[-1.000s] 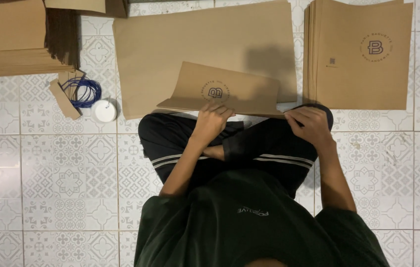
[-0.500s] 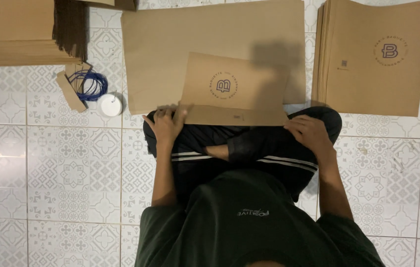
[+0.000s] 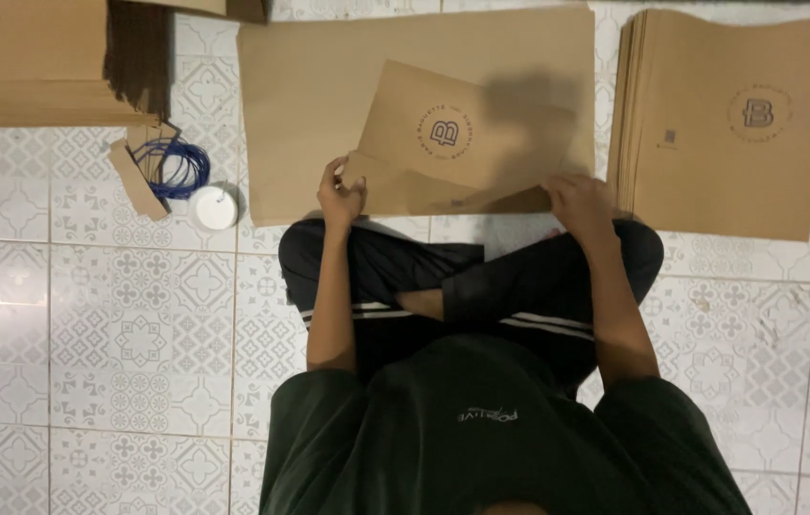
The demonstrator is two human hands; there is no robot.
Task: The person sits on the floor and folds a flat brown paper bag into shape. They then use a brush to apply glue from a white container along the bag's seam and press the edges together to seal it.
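Brown bag (image 3: 467, 143) is pinched at both bottom corners, over a large paper sheet (image 3: 310, 95) on the floor.

Left hand (image 3: 340, 197) is closed on the 8 o'clock corner, right hand (image 3: 579, 200) on the 4 o'clock corner, likely to hold it taut and square. A stack (image 3: 739, 124) is kept at 3 o'clock, tape (image 3: 213, 207) and blue cord (image 3: 176, 167) at 9, within reach.

Person wears a dark green short-sleeved shirt (image 3: 510, 429) with a small pale mark on the chest, and black trousers (image 3: 481, 286) with thin white side stripes. Forearms bare.
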